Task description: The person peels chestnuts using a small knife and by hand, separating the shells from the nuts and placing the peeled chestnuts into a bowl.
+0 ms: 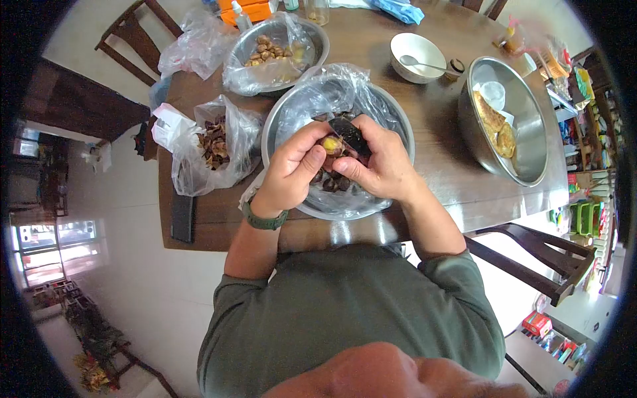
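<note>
Over a plastic-lined metal basin (409,136), my left hand (288,166) is closed around a partly peeled chestnut (330,145), its yellow flesh showing through the brown shell. My right hand (385,162) grips a dark, broad-bladed knife (348,134) against the nut, with the thumb pressed close to it. Dark brown chestnuts (335,182) lie in the clear bag (312,99) below, partly hidden by both hands. Left of the basin, an opened plastic bag (249,132) contains brown shell pieces (215,144).
Behind, a second lined basin (323,45) contains light brown nuts (267,50). A white bowl (406,45) with a spoon (424,64) stands beyond, and a steel bowl (535,142) with yellowish food sits right. A black phone (182,217) lies by the table's left edge.
</note>
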`<state>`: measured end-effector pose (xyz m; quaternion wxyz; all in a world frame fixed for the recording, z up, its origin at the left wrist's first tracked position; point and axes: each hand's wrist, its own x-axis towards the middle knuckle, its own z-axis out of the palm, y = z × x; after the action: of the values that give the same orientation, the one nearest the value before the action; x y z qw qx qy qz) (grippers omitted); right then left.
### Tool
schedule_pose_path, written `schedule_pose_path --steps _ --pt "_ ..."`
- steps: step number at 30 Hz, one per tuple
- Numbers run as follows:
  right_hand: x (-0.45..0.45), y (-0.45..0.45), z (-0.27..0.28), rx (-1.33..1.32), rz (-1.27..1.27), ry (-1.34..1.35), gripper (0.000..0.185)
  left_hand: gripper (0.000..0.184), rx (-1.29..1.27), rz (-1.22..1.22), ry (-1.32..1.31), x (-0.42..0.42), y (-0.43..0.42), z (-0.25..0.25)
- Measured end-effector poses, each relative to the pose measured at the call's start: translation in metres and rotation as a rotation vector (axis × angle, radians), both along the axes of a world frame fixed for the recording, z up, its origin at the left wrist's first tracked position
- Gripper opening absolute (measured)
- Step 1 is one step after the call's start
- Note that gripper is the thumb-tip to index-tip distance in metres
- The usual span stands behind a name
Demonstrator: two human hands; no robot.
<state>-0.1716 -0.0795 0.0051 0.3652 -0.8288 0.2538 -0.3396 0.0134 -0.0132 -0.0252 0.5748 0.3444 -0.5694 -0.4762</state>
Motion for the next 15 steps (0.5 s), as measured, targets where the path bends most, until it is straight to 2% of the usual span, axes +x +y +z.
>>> schedule_pose_path --steps 7,15 --pt "0.0037 0.0027 -0.0047 0.099 0.004 -0.063 0.044 0.039 0.091 -0.122 0.081 -0.002 0.0041 0.0065" --pt "0.0028 0.0048 -0.0003 0.013 -0.023 -0.001 0.036 0.039 0.218 -0.141 0.354 -0.005 0.0047 0.0072"
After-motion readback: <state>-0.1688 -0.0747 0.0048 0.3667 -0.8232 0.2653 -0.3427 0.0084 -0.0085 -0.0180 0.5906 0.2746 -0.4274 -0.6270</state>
